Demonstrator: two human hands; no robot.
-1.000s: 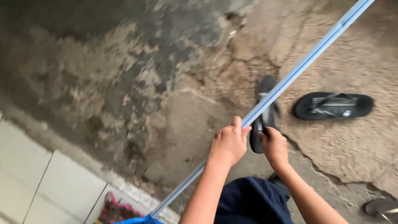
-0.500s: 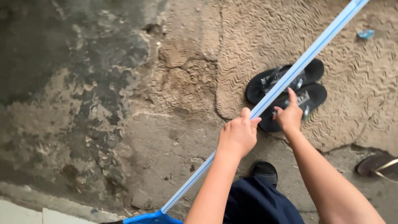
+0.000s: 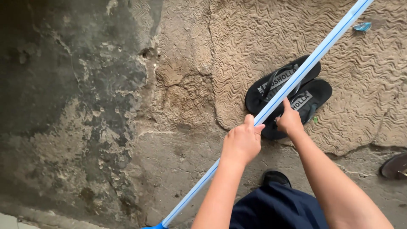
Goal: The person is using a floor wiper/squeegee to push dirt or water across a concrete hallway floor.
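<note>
Head view looks straight down at a rough, cracked concrete floor (image 3: 106,106). Nearest the camera are dark blue shorts (image 3: 275,208) and the tip of a black shoe (image 3: 275,177) just past them. Both bare arms reach forward from there.

The left hand (image 3: 242,142) has its grip curled tight around a long light blue pole (image 3: 296,80), with the thumb on top. The pole runs slantwise across the whole picture, from a bright blue piece (image 3: 154,226) at the bottom edge up to the top right corner.

The right hand (image 3: 290,121) is just beside the left one, a little farther along the pole. One finger points up against the pole. I cannot tell if the other fingers wrap the pole or only rest near it.

Under the pole, just past the right hand, two black flip-flops (image 3: 296,91) lie side by side, touching, on wavy tan ground. A brown sandal (image 3: 394,166) peeks in at the right edge. Far off, near the top right, lies a small blue scrap (image 3: 362,26).
</note>
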